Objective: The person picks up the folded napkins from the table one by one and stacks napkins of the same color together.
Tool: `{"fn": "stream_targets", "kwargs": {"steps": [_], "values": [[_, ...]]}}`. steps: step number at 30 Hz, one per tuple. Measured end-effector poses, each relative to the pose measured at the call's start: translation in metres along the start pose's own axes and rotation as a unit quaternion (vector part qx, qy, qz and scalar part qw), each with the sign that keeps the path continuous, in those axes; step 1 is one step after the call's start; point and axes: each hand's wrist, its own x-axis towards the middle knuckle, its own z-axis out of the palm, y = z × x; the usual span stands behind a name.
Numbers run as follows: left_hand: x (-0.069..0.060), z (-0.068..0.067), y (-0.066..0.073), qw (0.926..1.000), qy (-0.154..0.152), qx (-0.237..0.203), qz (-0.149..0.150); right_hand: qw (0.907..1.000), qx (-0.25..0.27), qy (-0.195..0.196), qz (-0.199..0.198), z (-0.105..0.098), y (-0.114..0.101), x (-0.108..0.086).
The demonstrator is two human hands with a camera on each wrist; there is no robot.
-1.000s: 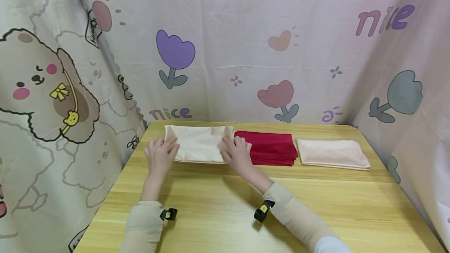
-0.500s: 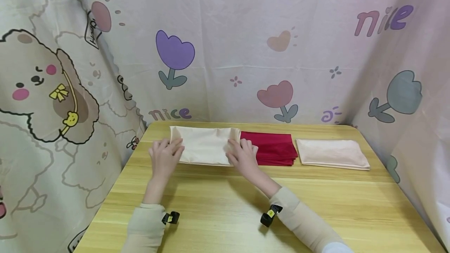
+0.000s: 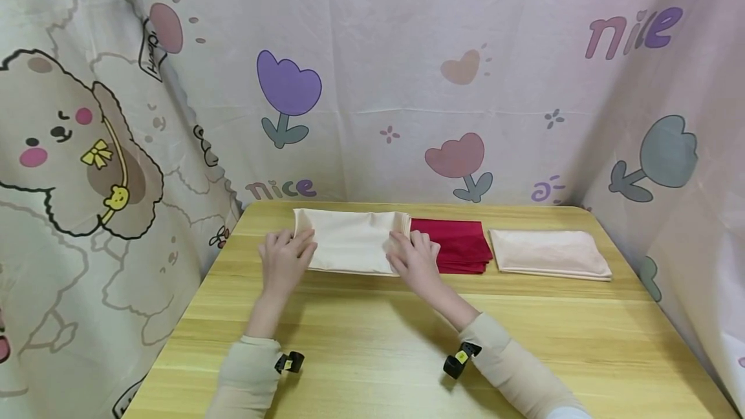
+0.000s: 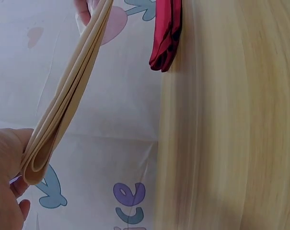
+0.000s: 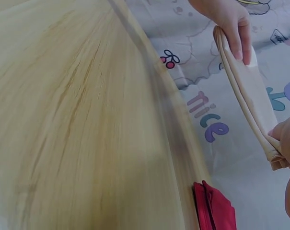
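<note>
Left hand [image 3: 285,260] and right hand [image 3: 418,262] grip the folded cream cloth [image 3: 352,242] — seemingly raised above the table [image 3: 361,341].

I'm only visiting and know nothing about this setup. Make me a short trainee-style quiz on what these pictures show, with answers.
1. True or false: the cream cloth is lying flat on the table.

2. What grips the cream cloth?
A) one hand
B) both hands
C) no hand

3. Fill in: in the head view, the ____ cloth lies between the cream cloth and the pale pink cloth.

Key:
1. False; the wrist views show it held up off the table.
2. B; the left hand and right hand grip it.
3. red, for the red cloth.
</note>
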Motion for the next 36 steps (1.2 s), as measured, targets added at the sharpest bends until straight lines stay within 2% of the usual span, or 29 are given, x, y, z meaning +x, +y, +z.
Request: {"fn": "stream_targets", "kwargs": {"steps": [9, 15, 20, 29, 36], "values": [[-0.002, 0.005, 0.011, 0.9998, -0.001, -0.013, 0.016, 0.9998, 0.003, 0.015, -0.01, -0.01, 0.01, -0.008], [-0.005, 0.01, 0.017, 0.9993, 0.0, -0.021, 0.032, 1.0, 0.002, 0.007, -0.005, -0.017, 0.018, -0.012], [-0.006, 0.015, 0.022, 0.9989, -0.008, -0.025, 0.04, 0.9998, 0.003, 0.016, -0.009, -0.023, 0.025, -0.016], [-0.008, 0.022, 0.034, 0.998, -0.011, -0.023, 0.057, 0.9991, -0.001, 0.036, -0.02, -0.035, 0.035, -0.023], [-0.011, 0.027, 0.042, 0.9971, -0.014, -0.02, 0.073, 0.9993, 0.006, 0.035, -0.01, -0.043, 0.041, -0.028]]}}
